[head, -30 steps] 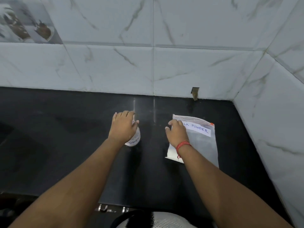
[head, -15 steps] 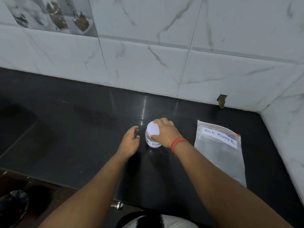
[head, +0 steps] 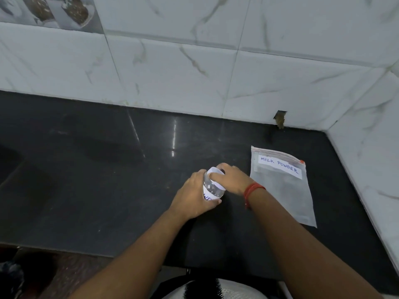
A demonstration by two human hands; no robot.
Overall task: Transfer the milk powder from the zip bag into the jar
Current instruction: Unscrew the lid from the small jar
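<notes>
Left hand (head: 194,195) grips the jar (head: 212,189); right hand (head: 232,180) holds its lid (head: 214,171); zip bag (head: 282,186) lies nearby.

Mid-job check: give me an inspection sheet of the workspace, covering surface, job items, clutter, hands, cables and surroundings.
Surface: black countertop, glossy, no spilled powder seen.
Jar: small clear jar with a handwritten label, white lid still on.
Zip bag: zip bag labelled MILK POWDER lies flat to the right of the jar, untouched; whether its zip is shut cannot be told.
Clutter: nothing seen.
Hands: left hand wraps the jar body; right hand grips the lid, red thread on its wrist.
Cables: nothing seen.
Surroundings: white marble-look wall tiles behind and right; a small chipped gap at the tile base.
</notes>
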